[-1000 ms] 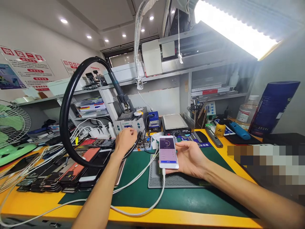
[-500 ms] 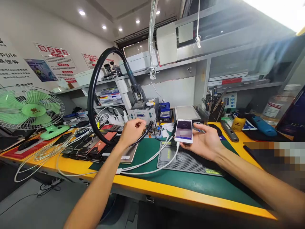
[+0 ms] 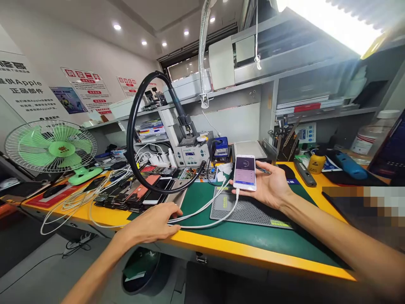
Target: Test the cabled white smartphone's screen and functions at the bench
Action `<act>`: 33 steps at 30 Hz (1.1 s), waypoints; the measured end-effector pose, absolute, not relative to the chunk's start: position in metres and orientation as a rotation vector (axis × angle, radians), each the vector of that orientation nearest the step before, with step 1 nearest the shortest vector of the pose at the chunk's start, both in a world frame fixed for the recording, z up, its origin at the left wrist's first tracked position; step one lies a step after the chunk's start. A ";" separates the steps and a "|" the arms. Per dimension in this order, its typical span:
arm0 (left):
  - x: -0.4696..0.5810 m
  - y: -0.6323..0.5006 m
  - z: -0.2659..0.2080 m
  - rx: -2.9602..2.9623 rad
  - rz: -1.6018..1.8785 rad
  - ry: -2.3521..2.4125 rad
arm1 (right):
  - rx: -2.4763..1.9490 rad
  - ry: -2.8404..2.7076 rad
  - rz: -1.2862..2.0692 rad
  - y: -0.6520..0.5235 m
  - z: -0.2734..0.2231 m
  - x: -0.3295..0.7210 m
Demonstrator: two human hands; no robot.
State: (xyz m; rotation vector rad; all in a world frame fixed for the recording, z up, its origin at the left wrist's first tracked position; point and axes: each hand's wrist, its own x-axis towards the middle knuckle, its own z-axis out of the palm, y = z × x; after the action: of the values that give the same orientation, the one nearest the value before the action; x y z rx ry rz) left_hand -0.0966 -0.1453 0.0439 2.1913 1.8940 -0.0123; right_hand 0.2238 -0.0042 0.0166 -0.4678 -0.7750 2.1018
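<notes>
**White phone [image 3: 245, 173] on a cable, cradled in the right hand [image 3: 272, 185]**

The phone's lit screen faces up from the right hand, whose fingers support it from beneath while the thumb stands out beside its edge. A white cable [image 3: 218, 223] is plugged into its lower end and runs toward the left hand [image 3: 158, 223].

That hand is low at the front of the desk [image 3: 234, 251], thumb and fingers curved apart where the cables pass; I cannot tell whether it grips them.

Under the right hand lies a grey perforated mat [image 3: 253, 211], on a larger green mat [image 3: 262, 240] that stretches between both hands. Just beyond the left hand are stacked phones [image 3: 144, 190], with a black hose [image 3: 130, 139] looping above them. Further past that hand, to its left, stands a green fan [image 3: 61, 148]. Beyond the right hand, to its right, is a yellow bottle [image 3: 316, 164].
</notes>
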 end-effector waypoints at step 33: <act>0.032 0.000 0.034 1.043 0.653 0.850 | -0.451 -0.862 2.028 0.008 0.011 0.225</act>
State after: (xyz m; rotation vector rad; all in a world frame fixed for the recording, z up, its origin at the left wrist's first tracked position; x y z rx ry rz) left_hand 0.0324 0.0004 0.0336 1.0428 0.8502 0.6528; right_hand 0.2252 0.0078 0.0112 -0.4507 -0.8617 2.0280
